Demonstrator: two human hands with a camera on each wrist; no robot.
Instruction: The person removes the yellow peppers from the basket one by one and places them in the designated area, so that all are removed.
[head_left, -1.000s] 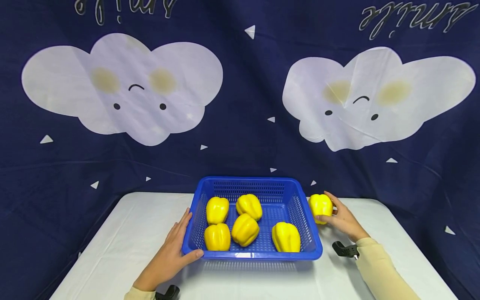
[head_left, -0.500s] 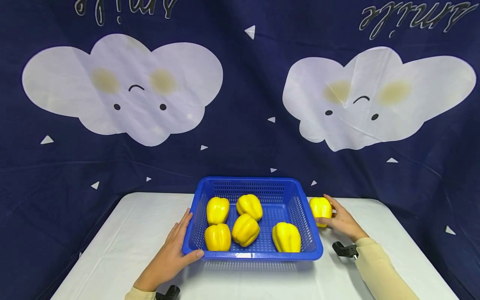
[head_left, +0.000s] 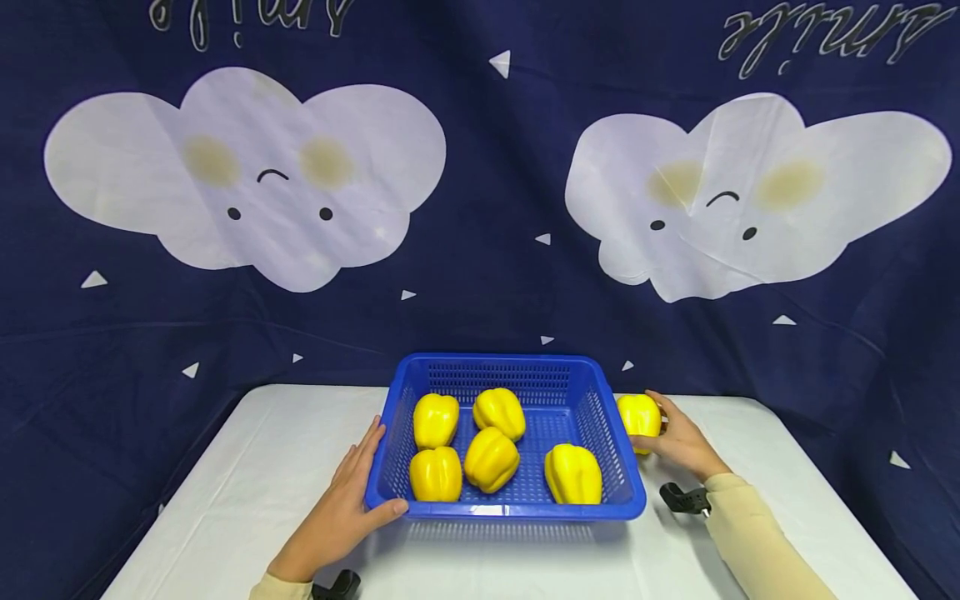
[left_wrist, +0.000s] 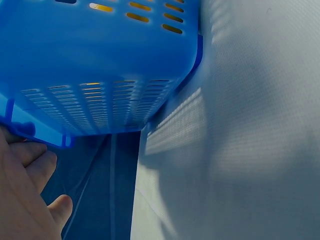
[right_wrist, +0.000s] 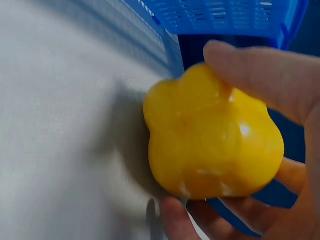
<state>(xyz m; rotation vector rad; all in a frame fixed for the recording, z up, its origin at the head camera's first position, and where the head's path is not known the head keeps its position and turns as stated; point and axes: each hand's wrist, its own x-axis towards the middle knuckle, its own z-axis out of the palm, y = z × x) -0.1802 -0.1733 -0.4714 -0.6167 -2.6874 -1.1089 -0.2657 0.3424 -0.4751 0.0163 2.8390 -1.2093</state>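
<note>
Five yellow peppers are already lying inside the blue basket (head_left: 517, 511), while a sixth, the held pepper (head_left: 639, 414), is sitting outside it, just beyond the wall at three o'clock. Inside, one is lying at ten o'clock (head_left: 436, 421), one at twelve (head_left: 498, 414), one near the centre (head_left: 491, 460), one at eight (head_left: 436, 475) and one at four (head_left: 573, 474). If the peppers are being gathered, only the held one seems to be left; if they are being taken out, five are remaining — these views alone are not settling which.

The right hand (head_left: 678, 437) is clasping the held pepper, thumb on one side and fingers on the other; whether its underside is touching the white table (head_left: 300, 442) is hard to tell. The left hand (head_left: 341, 504) is resting at the basket's eight o'clock, fingers lying fairly straight against the side and thumb spread apart onto the near rim.

For writing, the dark backdrop (head_left: 480, 250) is showing a "smile" (head_left: 834, 35) at one o'clock, printed upside down, and matching lettering (head_left: 281, 10) near eleven, partly cut off by the top edge. No brand or label is showing legibly on the peppers or basket.
</note>
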